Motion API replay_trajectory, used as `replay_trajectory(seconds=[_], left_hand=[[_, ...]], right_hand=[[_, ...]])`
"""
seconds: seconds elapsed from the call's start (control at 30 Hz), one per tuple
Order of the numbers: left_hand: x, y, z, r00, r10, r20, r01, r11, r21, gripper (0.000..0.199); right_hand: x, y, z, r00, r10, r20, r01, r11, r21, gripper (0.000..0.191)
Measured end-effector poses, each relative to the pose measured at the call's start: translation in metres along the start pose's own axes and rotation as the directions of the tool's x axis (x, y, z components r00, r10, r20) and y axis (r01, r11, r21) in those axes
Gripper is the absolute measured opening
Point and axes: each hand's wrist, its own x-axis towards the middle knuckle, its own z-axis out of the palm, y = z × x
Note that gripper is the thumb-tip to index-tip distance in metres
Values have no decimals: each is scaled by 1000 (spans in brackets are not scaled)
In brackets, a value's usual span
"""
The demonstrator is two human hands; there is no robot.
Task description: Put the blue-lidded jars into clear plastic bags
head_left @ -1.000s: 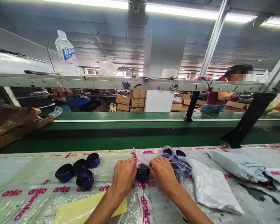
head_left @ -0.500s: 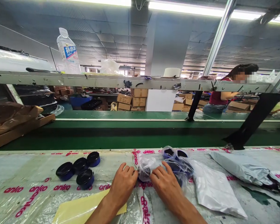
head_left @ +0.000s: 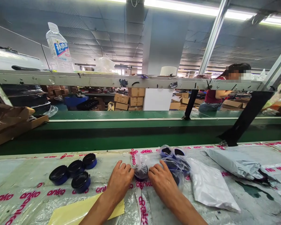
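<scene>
Hands: we are curling left hand [head_left: 121,178] and right hand [head_left: 162,181] narrowly; whether fingertips are gripping, we cannot tell.
Middle container [head_left: 141,178]: sitting between our hands on the bench [head_left: 23,168], clear plastic [head_left: 140,161] covering its top.
Right side: bagged containers [head_left: 172,164] are crowding our right hand.
Left side: four bare containers [head_left: 81,182] are standing apart.

A factory packing floor where I worked, green conveyor belt [head_left: 107,136] across the middle, stacked cartons [head_left: 136,97] behind.
</scene>
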Motion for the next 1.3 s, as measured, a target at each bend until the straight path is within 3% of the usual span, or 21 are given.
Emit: replay_trajectory(seconds=[0.17, 0.37, 0.53, 0.7, 0.9, 1.07, 1.17, 1.3], left_hand=[[-2, 5, 8, 994, 92, 52, -92, 996, 0, 23], [4, 8, 4, 993, -6, 121, 28, 984, -174, 27], [11, -8, -10, 982, -171, 87, 189, 936, -298, 18], [22, -13, -7, 939, -330, 95, 339, 845, -413, 19], [31, -11, -8, 912, -387, 135, 397, 754, -523, 17], [34, -21, -27, 886, -436, 154, 438, 685, -582, 20], [32, -22, -36, 886, -444, 137, 434, 686, -585, 26], [29, -13, -36, 900, -428, 89, 410, 758, -507, 28]], right_hand=[[0, -14, 3, 998, -44, 54, 46, 999, -25, 12], [21, -23, -14, 959, 51, 280, -74, 995, 71, 8], [41, -20, -29, 938, 208, 276, -252, 958, 133, 14], [48, -19, -25, 917, 248, 312, -315, 931, 186, 12], [59, -13, -22, 873, 394, 287, -451, 875, 174, 13], [73, 4, -44, 851, 473, 227, -515, 836, 188, 16], [77, 12, -55, 853, 484, 197, -519, 830, 205, 20], [73, 16, -54, 860, 470, 197, -506, 836, 213, 23]])
